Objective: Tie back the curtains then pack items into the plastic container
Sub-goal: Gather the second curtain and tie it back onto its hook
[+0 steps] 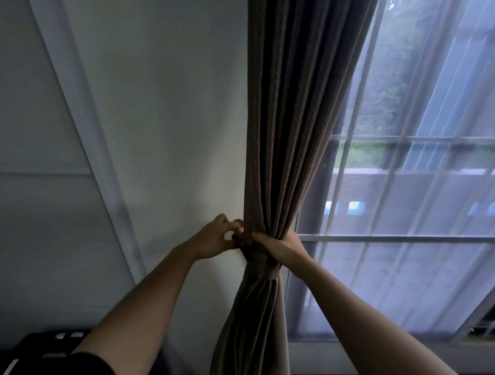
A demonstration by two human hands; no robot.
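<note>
A dark brown curtain (299, 101) hangs beside the window, gathered into a tight bunch at its waist. A tie-back band (260, 259) of the same brown cloth wraps around that bunch. My right hand (282, 247) grips the gathered curtain from the window side, fingers curled round the folds. My left hand (217, 239) is at the curtain's wall side, its fingertips pinching the end of the tie-back against the wall. The plastic container is not in view.
A white wall (162, 120) with a raised trim strip (92, 157) lies to the left. The window (415, 175), covered by a sheer white curtain, fills the right. A dark object with white markings (33, 363) sits at the lower left.
</note>
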